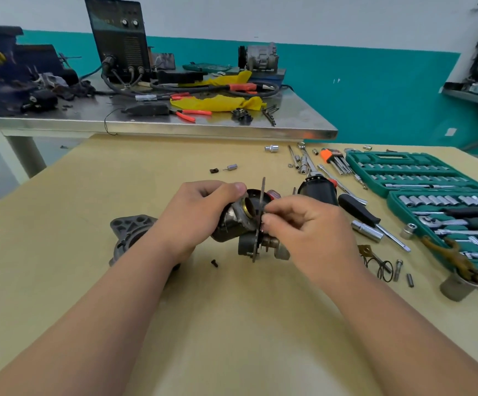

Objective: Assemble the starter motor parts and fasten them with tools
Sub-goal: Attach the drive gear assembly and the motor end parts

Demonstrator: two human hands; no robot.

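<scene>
Roughly midway, I judge: left hand [200, 212] grips the dark cylindrical motor body [227, 228], right hand [303, 224] pinches its thin metal plate [262, 195]; grey cast housing [129, 232] lies unattached.

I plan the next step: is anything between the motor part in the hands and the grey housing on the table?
Only the left hand that holds the motor part: its wrist crosses in front of the grey housing. A small black screw lies beside that path, not in it.
</scene>
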